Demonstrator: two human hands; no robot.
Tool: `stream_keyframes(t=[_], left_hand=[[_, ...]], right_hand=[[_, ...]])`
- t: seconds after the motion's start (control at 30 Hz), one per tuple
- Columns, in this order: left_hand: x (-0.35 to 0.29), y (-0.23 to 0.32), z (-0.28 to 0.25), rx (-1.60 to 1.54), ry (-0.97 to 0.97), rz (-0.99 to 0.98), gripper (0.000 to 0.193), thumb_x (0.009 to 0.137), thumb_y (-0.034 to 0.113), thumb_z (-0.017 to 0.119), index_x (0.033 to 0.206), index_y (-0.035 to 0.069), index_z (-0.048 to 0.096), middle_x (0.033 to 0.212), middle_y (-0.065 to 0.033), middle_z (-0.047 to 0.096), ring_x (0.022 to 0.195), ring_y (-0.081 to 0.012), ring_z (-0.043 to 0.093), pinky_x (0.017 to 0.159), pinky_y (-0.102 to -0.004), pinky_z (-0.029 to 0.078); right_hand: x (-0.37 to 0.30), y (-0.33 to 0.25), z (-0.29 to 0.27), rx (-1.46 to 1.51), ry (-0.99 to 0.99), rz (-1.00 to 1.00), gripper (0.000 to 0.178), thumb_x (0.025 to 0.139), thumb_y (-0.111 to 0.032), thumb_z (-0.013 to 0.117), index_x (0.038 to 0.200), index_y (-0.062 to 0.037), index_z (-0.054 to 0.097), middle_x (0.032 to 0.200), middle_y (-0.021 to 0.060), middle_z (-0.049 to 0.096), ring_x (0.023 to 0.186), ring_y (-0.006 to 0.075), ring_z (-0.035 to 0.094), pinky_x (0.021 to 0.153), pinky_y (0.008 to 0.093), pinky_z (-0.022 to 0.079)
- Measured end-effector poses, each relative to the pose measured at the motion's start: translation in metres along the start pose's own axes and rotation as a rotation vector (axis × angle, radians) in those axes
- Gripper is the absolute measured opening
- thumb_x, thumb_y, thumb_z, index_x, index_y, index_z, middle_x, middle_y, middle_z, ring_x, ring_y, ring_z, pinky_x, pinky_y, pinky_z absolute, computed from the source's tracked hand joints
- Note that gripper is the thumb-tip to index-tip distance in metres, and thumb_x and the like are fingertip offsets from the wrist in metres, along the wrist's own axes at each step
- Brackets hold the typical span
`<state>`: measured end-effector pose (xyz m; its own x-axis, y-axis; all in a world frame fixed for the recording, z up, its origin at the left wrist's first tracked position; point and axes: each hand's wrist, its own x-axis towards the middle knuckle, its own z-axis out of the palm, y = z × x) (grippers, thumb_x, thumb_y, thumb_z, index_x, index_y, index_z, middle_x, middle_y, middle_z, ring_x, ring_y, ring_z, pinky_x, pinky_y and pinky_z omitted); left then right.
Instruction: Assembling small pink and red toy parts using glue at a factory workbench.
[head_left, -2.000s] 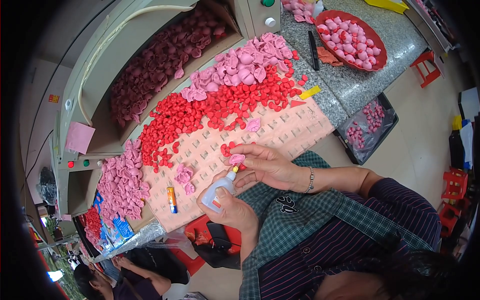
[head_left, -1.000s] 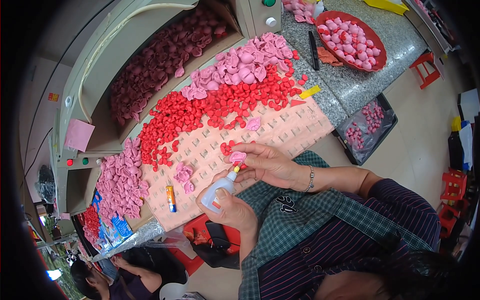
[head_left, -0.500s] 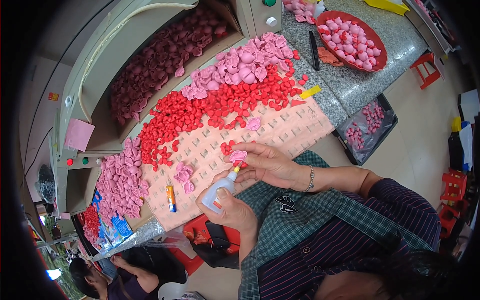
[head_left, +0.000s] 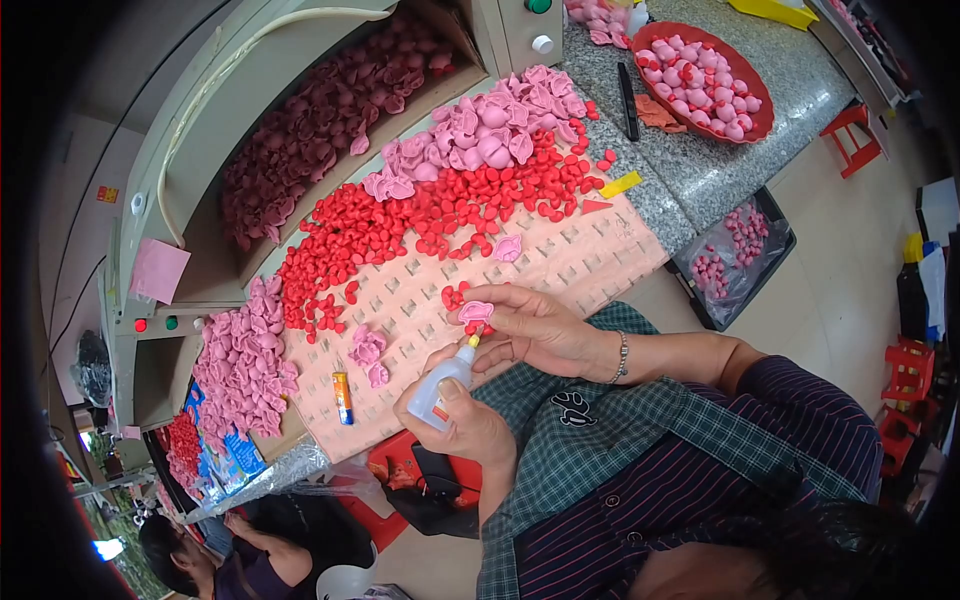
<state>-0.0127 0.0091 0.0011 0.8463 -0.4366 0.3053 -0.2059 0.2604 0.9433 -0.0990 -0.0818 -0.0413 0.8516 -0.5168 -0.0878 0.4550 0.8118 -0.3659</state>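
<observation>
My left hand point(head_left: 470, 425) is wrapped around a white squeeze bottle point(head_left: 436, 395) with a yellow tip, tilted up to the right. Its tip meets or nearly meets the small pink cup-shaped piece point(head_left: 475, 312) pinched in my right hand point(head_left: 545, 330). Something red shows just below that piece, partly hidden by my fingers. Beyond the hands, several small red pieces point(head_left: 454, 294) lie on the peach patterned sheet point(head_left: 580, 262). Another pink piece point(head_left: 507, 248) rests farther away, and a few more pink pieces point(head_left: 367, 346) sit left of the bottle.
A heap of red pieces point(head_left: 340, 225) spreads across the back, with pink heaps point(head_left: 245, 365) beside it. An arched machine point(head_left: 190, 130) stands behind. A small orange-and-blue tube point(head_left: 342, 398) lies at left. A red bowl point(head_left: 765, 115) holds pink balls. Another person point(head_left: 265, 560) sits lower left.
The bottle and my left hand have shifted very slightly to the right. My right hand and the pink piece stay in place.
</observation>
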Motion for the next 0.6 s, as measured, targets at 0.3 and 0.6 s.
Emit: stream_keyframes(t=[0.3, 0.6], left_hand=[[-0.0018, 0.0017, -0.0034, 0.014, -0.04, -0.002, 0.03, 0.094, 0.016, 0.058, 0.107, -0.006, 0.044, 0.1, -0.0285, 0.064, 0.089, -0.0299, 0.066, 0.081, -0.0403, 0.057], [-0.0023, 0.0052, -0.0034, 0.005, -0.064, -0.051, 0.031, 0.096, 0.019, 0.059, 0.11, -0.004, 0.045, 0.103, -0.0265, 0.063, 0.093, -0.0285, 0.065, 0.086, -0.0399, 0.055]], right_hand=[[-0.0003, -0.0021, 0.0012, 0.025, -0.012, 0.0, 0.045, 0.102, -0.015, 0.051, 0.145, -0.0063, 0.04, 0.134, 0.013, 0.056, 0.104, 0.0265, 0.067, 0.089, 0.0408, 0.059], [0.0007, 0.0012, -0.0024, -0.011, -0.034, -0.029, 0.043, 0.103, -0.014, 0.049, 0.144, -0.007, 0.042, 0.136, 0.0126, 0.055, 0.109, 0.0248, 0.065, 0.093, 0.0401, 0.058]])
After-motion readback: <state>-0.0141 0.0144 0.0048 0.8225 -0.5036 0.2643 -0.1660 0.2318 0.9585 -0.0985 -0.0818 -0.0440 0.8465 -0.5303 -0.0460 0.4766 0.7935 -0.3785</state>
